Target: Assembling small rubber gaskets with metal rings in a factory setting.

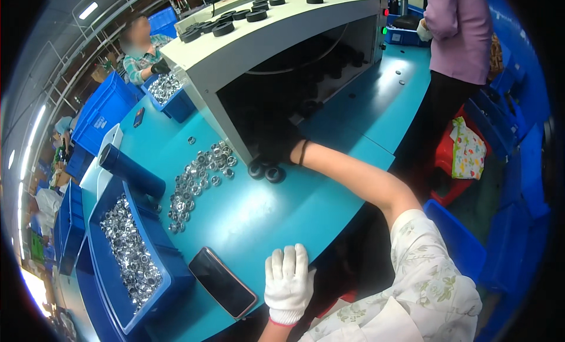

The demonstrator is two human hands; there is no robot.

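Observation:
My left hand (pixel 288 281), in a white knit glove, lies flat at the table's near edge. Its fingers are stretched out and hold nothing. My right hand (pixel 275 141), in a dark glove, reaches to the near corner of the opening in a large pale metal housing (pixel 232 115). Its fingers are lost in the shadow, so any grip is hidden. Just below it, two black rings (pixel 266 172) lie on the teal table (pixel 306 218). More black round parts sit dimly inside the housing. Left of the opening, many shiny metal rings (pixel 203 174) are spread loose.
A blue bin (pixel 170 265) of metal rings stands at left, with a dark blue cylinder (pixel 132 171) behind it. A phone (pixel 222 282) lies near my left hand. Black rings (pixel 223 28) top the housing. Two co-workers stand nearby; a red stool (pixel 453 183) is at right.

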